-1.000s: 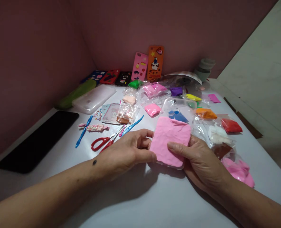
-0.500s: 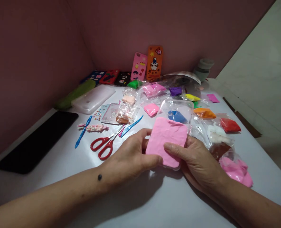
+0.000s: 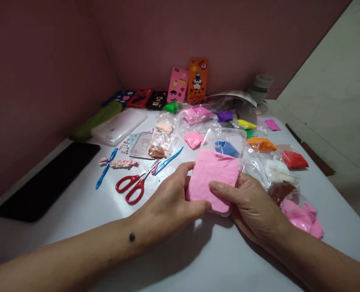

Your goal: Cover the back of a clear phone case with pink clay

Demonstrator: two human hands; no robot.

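A clear phone case (image 3: 208, 140) is held up over the table between both hands. Pink clay (image 3: 215, 174) covers its lower part in a flat layer, while the upper part stays see-through. My left hand (image 3: 174, 196) is closed on the case's left edge, thumb at the bottom of the clay. From the right, my right hand (image 3: 253, 202) grips the case with its thumb lying on the clay and its other fingers hidden behind. Through the case shows a packet of blue clay (image 3: 226, 149).
Red-handled scissors (image 3: 134, 186), a blue modelling tool (image 3: 107, 168) and a black phone (image 3: 49, 180) lie on the left. Packets of orange clay (image 3: 261, 144), red clay (image 3: 294, 159) and pink clay (image 3: 303, 217) lie on the right. Decorated cases, one orange (image 3: 198, 81), lean against the back wall.
The left hand has shifted slightly, its wrist turning and its thumb sliding a little right along the clay's lower edge. Both hands still hold the case in nearly the same place.
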